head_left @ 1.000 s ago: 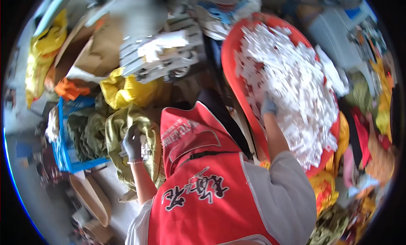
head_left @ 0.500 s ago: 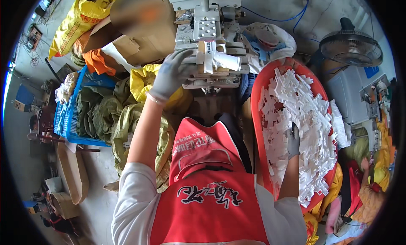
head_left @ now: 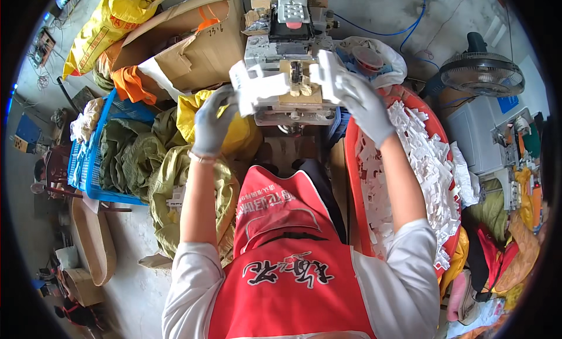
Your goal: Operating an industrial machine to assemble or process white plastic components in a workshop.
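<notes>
Gloved in grey, my left hand (head_left: 213, 121) holds a white plastic toy pistol piece (head_left: 257, 88) at the left of the machine's fixture. On the other side, my right hand (head_left: 369, 108) grips a second white toy pistol piece (head_left: 328, 76), blurred by motion. Between the two pieces the fixture (head_left: 301, 98) shows bare, a brownish block with a dark slot. Behind it stands the grey-white machine (head_left: 257, 49), with a pink pad (head_left: 294, 25) under its head. Fingertips of both hands are partly hidden by the pieces.
A red tub (head_left: 352, 157) heaped with white plastic pieces (head_left: 410, 163) stands at my right. To the left are olive sacks (head_left: 132, 155), a blue basket (head_left: 88, 184), a yellow sack (head_left: 234, 134) and a cardboard box (head_left: 205, 46). A fan (head_left: 481, 70) stands far right.
My right hand has come up from the tub to the fixture with a toy pistol piece. My left hand has taken the other piece off the fixture and moved it left.
</notes>
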Demonstrator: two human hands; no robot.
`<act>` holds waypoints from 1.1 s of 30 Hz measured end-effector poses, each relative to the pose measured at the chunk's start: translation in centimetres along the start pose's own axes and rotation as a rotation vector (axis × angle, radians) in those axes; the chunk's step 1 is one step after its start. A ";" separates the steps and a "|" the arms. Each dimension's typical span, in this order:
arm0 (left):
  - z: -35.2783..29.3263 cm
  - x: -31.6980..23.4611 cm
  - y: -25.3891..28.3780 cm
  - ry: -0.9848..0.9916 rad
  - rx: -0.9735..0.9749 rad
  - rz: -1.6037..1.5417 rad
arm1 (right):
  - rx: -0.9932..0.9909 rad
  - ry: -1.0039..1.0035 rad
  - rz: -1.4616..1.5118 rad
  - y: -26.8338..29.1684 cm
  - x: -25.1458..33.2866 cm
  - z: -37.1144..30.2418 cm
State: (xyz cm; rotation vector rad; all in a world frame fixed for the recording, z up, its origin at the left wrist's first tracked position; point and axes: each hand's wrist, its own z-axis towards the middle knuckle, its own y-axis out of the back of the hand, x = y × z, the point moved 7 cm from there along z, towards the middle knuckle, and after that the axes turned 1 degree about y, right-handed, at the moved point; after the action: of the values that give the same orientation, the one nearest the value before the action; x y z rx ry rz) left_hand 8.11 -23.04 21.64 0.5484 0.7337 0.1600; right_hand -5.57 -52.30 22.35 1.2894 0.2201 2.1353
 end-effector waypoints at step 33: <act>-25.0 12.0 4.2 0.571 0.348 0.321 | 0.567 -0.575 -1.115 -1.4 -26.3 -41.6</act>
State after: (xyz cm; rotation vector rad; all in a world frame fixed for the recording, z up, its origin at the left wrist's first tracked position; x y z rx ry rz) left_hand 0.35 -5.12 1.46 0.9720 1.2379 0.5067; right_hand -31.55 -59.56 -18.88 1.4927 1.0516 0.7390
